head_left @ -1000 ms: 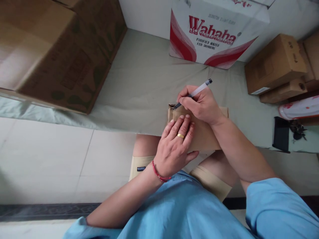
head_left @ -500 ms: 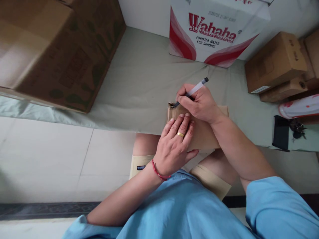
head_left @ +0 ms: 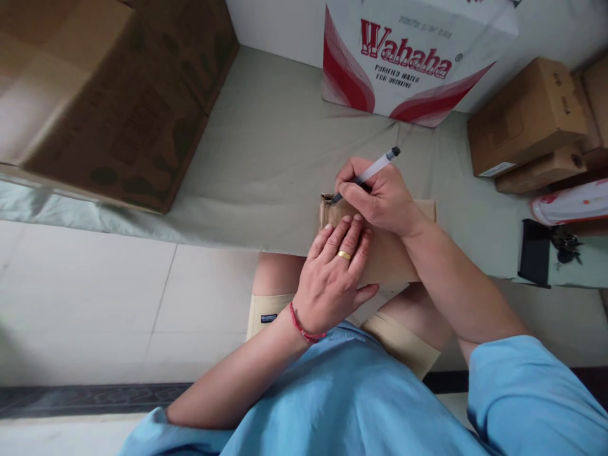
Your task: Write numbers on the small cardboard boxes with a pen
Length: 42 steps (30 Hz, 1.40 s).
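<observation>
My right hand grips a pen with a pale barrel and a dark end that points up and to the right. The pen's tip is at dark marks near the far left corner of a flat piece of brown cardboard. Flat across the cardboard lies my left hand, its fingers stretched out and a gold ring on one of them. Both hands cover much of the cardboard, which overhangs the near edge of the cloth-covered surface above my lap.
A big brown carton stands at the left. Behind is a white and red water carton. Smaller brown boxes, a white and red roll-shaped item, a flat black object and keys lie at the right.
The pen has tilted and shifted very slightly at its upper end. The left hand stays in place on the cardboard; the view has moved a little.
</observation>
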### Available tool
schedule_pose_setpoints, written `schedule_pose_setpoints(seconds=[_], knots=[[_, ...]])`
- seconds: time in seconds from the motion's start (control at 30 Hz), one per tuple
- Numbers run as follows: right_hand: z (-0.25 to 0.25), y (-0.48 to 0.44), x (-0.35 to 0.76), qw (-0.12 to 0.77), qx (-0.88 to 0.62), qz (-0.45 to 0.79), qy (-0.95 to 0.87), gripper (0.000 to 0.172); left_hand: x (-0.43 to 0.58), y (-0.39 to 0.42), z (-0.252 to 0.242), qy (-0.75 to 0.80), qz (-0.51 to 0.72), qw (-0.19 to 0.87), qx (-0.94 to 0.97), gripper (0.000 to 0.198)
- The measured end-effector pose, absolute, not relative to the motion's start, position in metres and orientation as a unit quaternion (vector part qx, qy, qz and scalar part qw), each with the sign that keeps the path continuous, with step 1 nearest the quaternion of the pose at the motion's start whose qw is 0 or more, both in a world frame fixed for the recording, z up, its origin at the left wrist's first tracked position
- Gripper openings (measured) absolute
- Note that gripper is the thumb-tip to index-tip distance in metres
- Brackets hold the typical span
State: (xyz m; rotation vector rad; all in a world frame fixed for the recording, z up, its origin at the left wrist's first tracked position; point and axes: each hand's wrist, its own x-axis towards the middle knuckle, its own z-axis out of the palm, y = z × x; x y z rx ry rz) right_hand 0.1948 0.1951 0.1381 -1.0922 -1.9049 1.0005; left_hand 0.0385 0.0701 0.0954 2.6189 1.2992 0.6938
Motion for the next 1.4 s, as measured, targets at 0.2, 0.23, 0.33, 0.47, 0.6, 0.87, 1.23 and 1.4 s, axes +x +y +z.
schedule_pose_setpoints(seconds=[0.2, 0.23, 0.33, 0.47, 0.6, 0.87, 1.23, 1.4], knots=[[0.1373, 0.1971, 0.1939, 0.364, -0.442, 0.363, -0.735, 0.019, 0.0390, 0.0699, 0.0959, 0.430, 0.231, 0.063, 0.870, 0.091], [0.1369, 0.1974, 0.1940, 0.366, -0.447, 0.358, -0.733, 0.019, 0.0390, 0.0700, 0.0960, 0.430, 0.231, 0.061, 0.871, 0.091], [0.1359, 0.1976, 0.1945, 0.382, -0.455, 0.344, -0.727, 0.020, 0.0390, 0.0699, 0.0959, 0.430, 0.234, 0.055, 0.870, 0.088], [0.1361, 0.1968, 0.1951, 0.402, -0.465, 0.334, -0.715, 0.024, 0.0387, 0.0699, 0.0955, 0.430, 0.233, 0.057, 0.870, 0.088], [0.1358, 0.1962, 0.1950, 0.398, -0.466, 0.349, -0.709, 0.025, 0.0387, 0.0700, 0.0958, 0.430, 0.228, 0.063, 0.871, 0.088], [0.1346, 0.1982, 0.1960, 0.412, -0.465, 0.329, -0.711, 0.027, 0.0383, 0.0698, 0.0951, 0.430, 0.231, 0.074, 0.870, 0.086], [0.1362, 0.1952, 0.1962, 0.428, -0.475, 0.347, -0.686, 0.029, 0.0380, 0.0698, 0.0958, 0.428, 0.230, 0.069, 0.871, 0.087], [0.1312, 0.1979, 0.1967, 0.443, -0.467, 0.336, -0.688, 0.035, 0.0376, 0.0696, 0.0952, 0.432, 0.222, 0.076, 0.871, 0.087]])
